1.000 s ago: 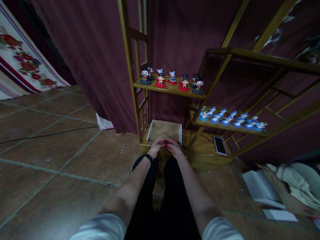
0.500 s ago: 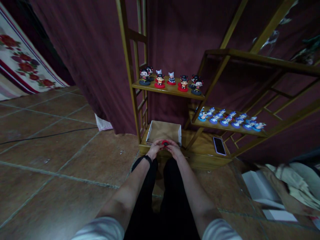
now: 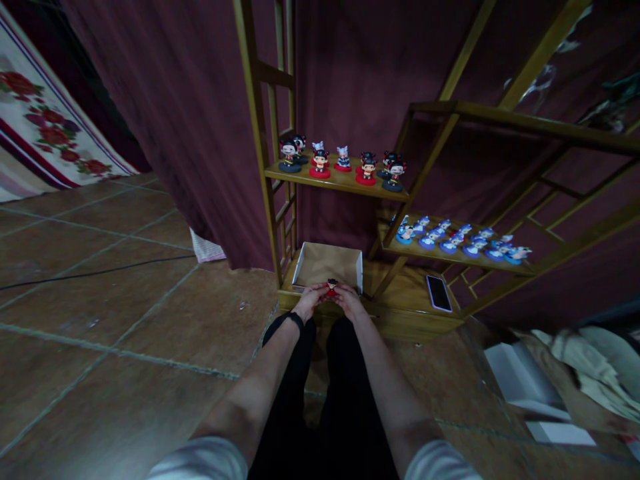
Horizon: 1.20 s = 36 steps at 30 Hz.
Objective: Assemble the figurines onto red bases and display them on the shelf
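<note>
Between my two hands is a small figurine [image 3: 331, 287] with dark hair and a red base, held upright at the front edge of an open cardboard box [image 3: 325, 257]. My left hand [image 3: 312, 300] grips it from the left, fingers closed around its base. From the right, my right hand [image 3: 349, 299] closes on the same base. Above, dark-haired and grey figurines on red or black bases, such as this red-based figurine [image 3: 321, 164], line a wooden shelf [image 3: 340, 181]. Fingertip details are too small to make out.
A lower right shelf [image 3: 460, 257] carries several blue and white figurines [image 3: 451, 239]. On the bottom board lies a phone [image 3: 439, 293]. Wooden posts [image 3: 257, 120] frame the left side, against a dark curtain [image 3: 200, 133]. White boxes [image 3: 523, 380] sit on the floor at right.
The figurine has been turned in my hands: before, its red base showed with little else, and now its dark-haired head points up. My arms have hardly moved.
</note>
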### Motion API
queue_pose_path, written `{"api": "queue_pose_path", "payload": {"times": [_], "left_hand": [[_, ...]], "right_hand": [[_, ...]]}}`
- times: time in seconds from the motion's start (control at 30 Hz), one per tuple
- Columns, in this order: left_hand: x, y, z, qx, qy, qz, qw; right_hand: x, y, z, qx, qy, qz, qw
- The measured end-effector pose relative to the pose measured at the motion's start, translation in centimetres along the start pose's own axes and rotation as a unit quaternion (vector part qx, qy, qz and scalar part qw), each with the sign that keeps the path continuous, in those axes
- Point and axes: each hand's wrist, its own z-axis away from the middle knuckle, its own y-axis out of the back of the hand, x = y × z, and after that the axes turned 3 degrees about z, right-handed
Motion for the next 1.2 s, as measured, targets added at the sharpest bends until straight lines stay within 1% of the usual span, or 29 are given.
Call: {"api": "queue_pose_path", "payload": {"times": [0.07,0.2,0.37,0.43,0.63,0.97,1.2], "left_hand": [[0.04,-0.06,0.08,-0.004,-0.001,0.002,1.0],[-0.09,-0.18,0.04,-0.004,-0.01,-0.002,1.0],[-0.46,-0.06,-0.41,0.039,-0.028,0.012,0.999],[-0.51,0.05,-0.52,0.046,-0.031,0.02,0.998],[-0.28,0.18,-0.27,0.029,-0.016,0.036,0.999],[-0.19,0.28,-0.43,0.042,0.0,0.056,0.998],[-0.32,0.45,-0.6,0.05,0.011,0.052,0.997]], "right_hand": [[0.07,0.01,-0.07,0.006,-0.001,0.0,1.0],[0.07,0.0,-0.04,-0.002,0.001,0.005,1.0],[-0.11,-0.07,0.06,0.001,0.001,0.0,1.0],[-0.13,-0.05,0.02,0.006,-0.003,0.0,1.0],[0.1,0.23,-0.15,0.01,0.007,0.0,1.0],[-0.11,0.13,0.17,0.013,-0.008,-0.006,1.0],[-0.42,-0.06,0.69,-0.006,0.003,0.005,1.0]]}}
